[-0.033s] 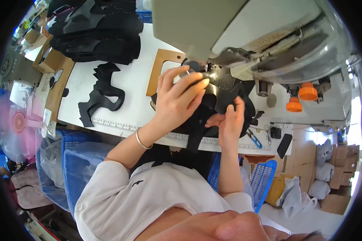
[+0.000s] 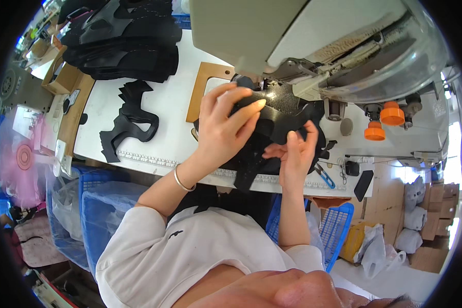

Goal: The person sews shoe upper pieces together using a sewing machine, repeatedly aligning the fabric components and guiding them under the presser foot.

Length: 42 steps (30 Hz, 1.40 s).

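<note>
Left hand point(image 2: 222, 123) and right hand point(image 2: 295, 154) touch the black piece point(image 2: 278, 124).

No words I can read anywhere in view. Ruled scale strip point(image 2: 143, 158) along my near edge of the white tabletop point(image 2: 173, 126): graduations visible, figures too small to read. Small dark emblem point(image 2: 175, 234) on my white shirt point(image 2: 223, 246), wordless as far as I can tell.

Free tabletop point(image 2: 175, 110) by left hand point(image 2: 223, 120), machine point(image 2: 241, 36) ahead, perhaps tight beneath
</note>
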Each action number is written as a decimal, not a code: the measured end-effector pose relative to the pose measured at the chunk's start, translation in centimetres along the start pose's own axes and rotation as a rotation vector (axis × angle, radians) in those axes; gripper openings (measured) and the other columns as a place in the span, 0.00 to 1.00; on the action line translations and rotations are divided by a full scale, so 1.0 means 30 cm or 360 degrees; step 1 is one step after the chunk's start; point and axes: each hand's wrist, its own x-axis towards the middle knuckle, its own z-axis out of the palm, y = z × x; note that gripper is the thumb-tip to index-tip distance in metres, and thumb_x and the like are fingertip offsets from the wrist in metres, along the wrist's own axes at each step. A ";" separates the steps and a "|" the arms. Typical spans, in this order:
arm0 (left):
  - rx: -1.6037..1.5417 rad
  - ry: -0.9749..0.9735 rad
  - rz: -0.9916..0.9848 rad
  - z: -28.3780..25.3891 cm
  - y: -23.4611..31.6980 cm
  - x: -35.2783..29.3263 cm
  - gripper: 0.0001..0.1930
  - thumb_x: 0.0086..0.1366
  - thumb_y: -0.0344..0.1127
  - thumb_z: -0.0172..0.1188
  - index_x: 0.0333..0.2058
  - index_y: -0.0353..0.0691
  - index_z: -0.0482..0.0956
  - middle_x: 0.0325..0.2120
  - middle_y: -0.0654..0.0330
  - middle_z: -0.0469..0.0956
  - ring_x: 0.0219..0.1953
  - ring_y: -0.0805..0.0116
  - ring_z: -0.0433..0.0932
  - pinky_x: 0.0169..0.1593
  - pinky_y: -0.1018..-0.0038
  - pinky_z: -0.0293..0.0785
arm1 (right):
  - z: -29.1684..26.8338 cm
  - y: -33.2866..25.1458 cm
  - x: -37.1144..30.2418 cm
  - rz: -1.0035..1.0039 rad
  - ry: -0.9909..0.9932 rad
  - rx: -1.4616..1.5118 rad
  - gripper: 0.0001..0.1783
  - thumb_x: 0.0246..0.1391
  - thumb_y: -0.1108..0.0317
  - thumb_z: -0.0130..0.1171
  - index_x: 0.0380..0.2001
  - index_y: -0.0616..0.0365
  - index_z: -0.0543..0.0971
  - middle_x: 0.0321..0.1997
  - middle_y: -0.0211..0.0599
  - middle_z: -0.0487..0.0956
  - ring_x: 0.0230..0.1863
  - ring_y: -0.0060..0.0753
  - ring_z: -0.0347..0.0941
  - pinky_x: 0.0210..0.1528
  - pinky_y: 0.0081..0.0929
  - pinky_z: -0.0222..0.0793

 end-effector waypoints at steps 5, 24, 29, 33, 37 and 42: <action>-0.0381 -0.0062 -0.0662 0.005 0.020 -0.013 0.18 0.54 0.30 0.70 0.43 0.37 0.77 0.40 0.54 0.77 0.38 0.58 0.76 0.41 0.69 0.73 | -0.048 0.027 0.038 -0.0294 0.0033 -0.0268 0.09 0.62 0.75 0.53 0.44 0.65 0.69 0.28 0.35 0.74 0.24 0.30 0.79 0.33 0.30 0.84; -0.1027 -0.0213 -0.1154 -0.028 0.000 0.004 0.14 0.58 0.28 0.68 0.43 0.35 0.80 0.38 0.60 0.82 0.39 0.75 0.78 0.46 0.79 0.73 | -0.069 -0.007 0.033 -0.0176 -0.0162 -0.0287 0.08 0.59 0.78 0.58 0.31 0.60 0.68 0.23 0.29 0.73 0.24 0.27 0.80 0.29 0.18 0.75; -0.1050 -0.0190 -0.1156 -0.012 -0.015 -0.012 0.13 0.59 0.30 0.68 0.42 0.37 0.80 0.37 0.64 0.81 0.39 0.75 0.76 0.47 0.77 0.71 | -0.027 0.002 0.029 -0.0364 -0.0088 -0.0306 0.10 0.58 0.80 0.57 0.38 0.59 0.67 0.25 0.28 0.69 0.22 0.20 0.74 0.27 0.19 0.75; -0.1012 -0.0170 -0.1119 -0.013 -0.016 -0.013 0.12 0.59 0.31 0.68 0.42 0.37 0.80 0.36 0.66 0.81 0.39 0.75 0.75 0.48 0.76 0.70 | -0.033 0.015 0.027 -0.0480 -0.0024 -0.0317 0.15 0.56 0.82 0.57 0.44 0.58 0.65 0.29 0.29 0.67 0.21 0.16 0.68 0.26 0.17 0.75; -0.0990 -0.0171 -0.1043 -0.012 -0.009 -0.009 0.11 0.59 0.24 0.67 0.42 0.36 0.80 0.34 0.67 0.78 0.36 0.81 0.71 0.42 0.84 0.68 | -0.036 0.018 0.032 -0.0526 -0.0043 -0.0394 0.16 0.56 0.83 0.57 0.45 0.58 0.67 0.29 0.28 0.67 0.21 0.15 0.67 0.24 0.15 0.74; -0.1044 -0.0103 -0.1044 -0.005 -0.017 -0.005 0.11 0.59 0.29 0.68 0.41 0.37 0.80 0.34 0.64 0.81 0.37 0.77 0.77 0.45 0.78 0.72 | -0.039 0.011 0.036 -0.0546 -0.0099 -0.0418 0.13 0.56 0.82 0.57 0.43 0.60 0.70 0.30 0.29 0.69 0.22 0.15 0.69 0.24 0.15 0.73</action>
